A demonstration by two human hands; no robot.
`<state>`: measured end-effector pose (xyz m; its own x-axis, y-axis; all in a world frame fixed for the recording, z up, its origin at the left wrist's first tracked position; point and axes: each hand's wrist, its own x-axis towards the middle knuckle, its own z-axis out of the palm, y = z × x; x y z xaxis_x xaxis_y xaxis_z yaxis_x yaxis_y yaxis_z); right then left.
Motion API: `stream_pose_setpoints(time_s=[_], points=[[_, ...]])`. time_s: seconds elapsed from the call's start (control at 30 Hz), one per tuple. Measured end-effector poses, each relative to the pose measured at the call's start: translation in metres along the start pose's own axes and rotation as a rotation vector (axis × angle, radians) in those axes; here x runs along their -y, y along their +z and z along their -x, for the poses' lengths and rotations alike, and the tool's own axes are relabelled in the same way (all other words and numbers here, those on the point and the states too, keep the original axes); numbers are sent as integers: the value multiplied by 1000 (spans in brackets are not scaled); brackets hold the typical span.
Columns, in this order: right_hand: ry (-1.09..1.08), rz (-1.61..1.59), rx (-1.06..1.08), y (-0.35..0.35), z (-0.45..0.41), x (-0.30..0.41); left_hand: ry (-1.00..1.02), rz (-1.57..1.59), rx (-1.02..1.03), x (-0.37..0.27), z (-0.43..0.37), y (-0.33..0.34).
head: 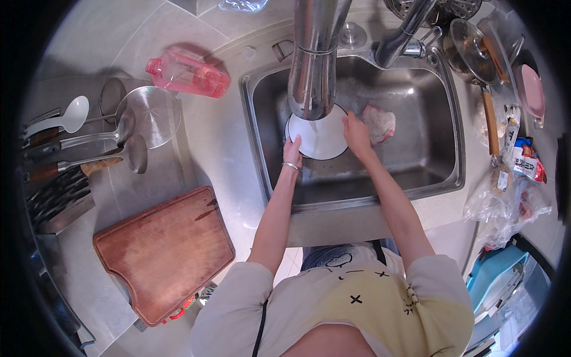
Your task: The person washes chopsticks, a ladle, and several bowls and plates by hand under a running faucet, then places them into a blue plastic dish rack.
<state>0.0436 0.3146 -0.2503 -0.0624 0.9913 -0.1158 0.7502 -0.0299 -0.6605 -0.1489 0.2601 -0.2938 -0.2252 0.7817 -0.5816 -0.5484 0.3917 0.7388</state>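
Over the left half of the stainless steel sink (415,156), both hands hold a round white dish with a thin dark rim (322,142). My left hand (293,152) grips its lower left edge, thumb on the white surface, a bracelet at the wrist. Its right edge is in my right hand (356,134). A second rim shows at the dish's left side; I cannot tell what it belongs to. The faucet's spray head (313,85) hides the top of the dish. Right of my right hand, a crumpled whitish cloth with pink-red edges (378,124) lies on the sink floor.
A wooden cutting board (165,254) lies left of the sink, below a pink bottle (189,76). Ladles (135,154), a wire strainer (151,116) and a knife block line the far left. A lidded pan (475,53) and plastic-bagged food (495,209) stand on the right.
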Motion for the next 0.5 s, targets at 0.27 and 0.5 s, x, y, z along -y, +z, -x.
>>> stream_pose_setpoints(time_s=[0.27, 0.5], points=[[38, 221, 138, -29, 31, 19, -192, -216, -128, 2, 11, 7], [-369, 335, -107, 28, 43, 50, -49, -460, -158, -4, 48, 20]])
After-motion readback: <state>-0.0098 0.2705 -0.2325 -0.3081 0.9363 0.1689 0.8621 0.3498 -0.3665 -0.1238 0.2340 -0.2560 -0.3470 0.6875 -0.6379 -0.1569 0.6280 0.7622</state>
